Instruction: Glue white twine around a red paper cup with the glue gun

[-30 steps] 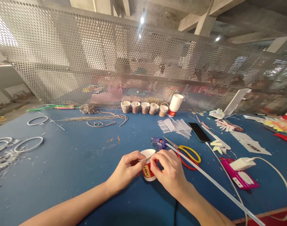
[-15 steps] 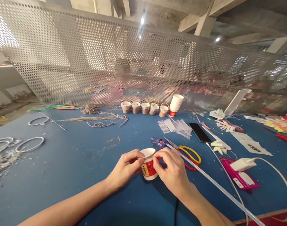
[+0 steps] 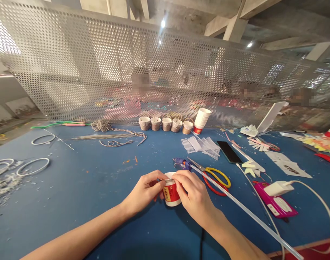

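Here, a blue surface (image 3: pixel 100 195) is running back to a perforated metal screen (image 3: pixel 73 72) at its far edge, beneath concrete beams (image 3: pixel 236 27) and lamps (image 3: pixel 163 23). Pale scraps (image 3: pixel 5 189) are littering the surface's left edge; five small cups (image 3: pixel 166 126) are lining the far one. Toward the near edge, the left hand (image 3: pixel 145 189) and right hand (image 3: pixel 194 189) are pinching, almost closed, the rim of a red-and-white paper cup (image 3: pixel 172 196).

Scissors (image 3: pixel 205 170) right of cup (image 3: pixel 172 196), phone (image 3: pixel 229 152) beyond both.
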Tool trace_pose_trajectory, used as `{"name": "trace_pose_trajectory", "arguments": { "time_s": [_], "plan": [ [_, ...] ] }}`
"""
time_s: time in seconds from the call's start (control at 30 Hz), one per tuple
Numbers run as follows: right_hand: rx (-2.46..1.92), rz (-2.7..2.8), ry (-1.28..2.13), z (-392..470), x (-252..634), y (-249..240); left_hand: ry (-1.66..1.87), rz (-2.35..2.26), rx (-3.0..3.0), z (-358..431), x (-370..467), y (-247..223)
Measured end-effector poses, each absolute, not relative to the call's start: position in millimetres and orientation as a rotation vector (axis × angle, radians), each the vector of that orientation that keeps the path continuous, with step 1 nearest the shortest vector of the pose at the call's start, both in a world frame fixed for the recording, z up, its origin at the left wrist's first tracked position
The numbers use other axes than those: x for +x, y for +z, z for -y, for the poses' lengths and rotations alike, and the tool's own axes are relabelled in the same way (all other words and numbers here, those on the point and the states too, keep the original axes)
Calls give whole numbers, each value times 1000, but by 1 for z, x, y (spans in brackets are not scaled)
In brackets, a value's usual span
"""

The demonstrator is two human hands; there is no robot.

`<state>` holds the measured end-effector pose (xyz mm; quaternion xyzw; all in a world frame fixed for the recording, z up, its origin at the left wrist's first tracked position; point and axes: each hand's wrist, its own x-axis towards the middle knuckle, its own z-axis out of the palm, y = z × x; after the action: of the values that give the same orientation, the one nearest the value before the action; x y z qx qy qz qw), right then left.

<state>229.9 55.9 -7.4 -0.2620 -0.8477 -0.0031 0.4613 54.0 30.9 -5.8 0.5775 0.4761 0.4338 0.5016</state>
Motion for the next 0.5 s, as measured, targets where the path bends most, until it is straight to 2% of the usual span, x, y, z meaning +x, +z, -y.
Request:
{"name": "trace_pose_trajectory", "arguments": {
  "time_s": [0.5],
  "plan": [
    [-745, 2010, 50, -53, 229, -11, 1096, -1133, 1323, -28, 57, -6]
  ]
}}
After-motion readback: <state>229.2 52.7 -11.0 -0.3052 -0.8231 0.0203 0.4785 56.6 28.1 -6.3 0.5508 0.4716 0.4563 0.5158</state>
